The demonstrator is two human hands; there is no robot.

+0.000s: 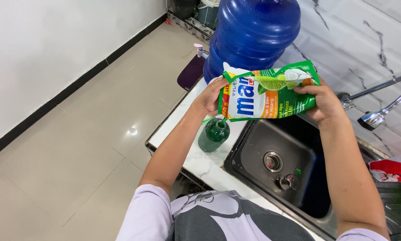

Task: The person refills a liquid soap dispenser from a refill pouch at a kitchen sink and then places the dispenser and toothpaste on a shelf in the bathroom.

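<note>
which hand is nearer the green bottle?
Left hand: it grips the refill pouch end just above the green bottle. Right hand holds the far end, over the sink.

Brightness: even, bright daylight-like light is filling the whole view; nothing is looking dim except the sink (254, 147) basin, which is sitting in deep shade.
Glare: a small white spot is shining on the floor tiles (132, 130), and the water jug (254, 31) is carrying soft pale streaks down its blue side.
Highlights: the tap (379, 117) head is gleaming; the green bottle (214, 135) is glinting faintly.
Shadows: soft, blurred-edged shade is lying under the arms and along the bench (200, 163) edge.
Sharpness: the pouch (267, 91) and both arms are showing crisp; no motion blur.
Distortion: wide-angle bending is curving the wall skirting and stretching the corners.
</note>
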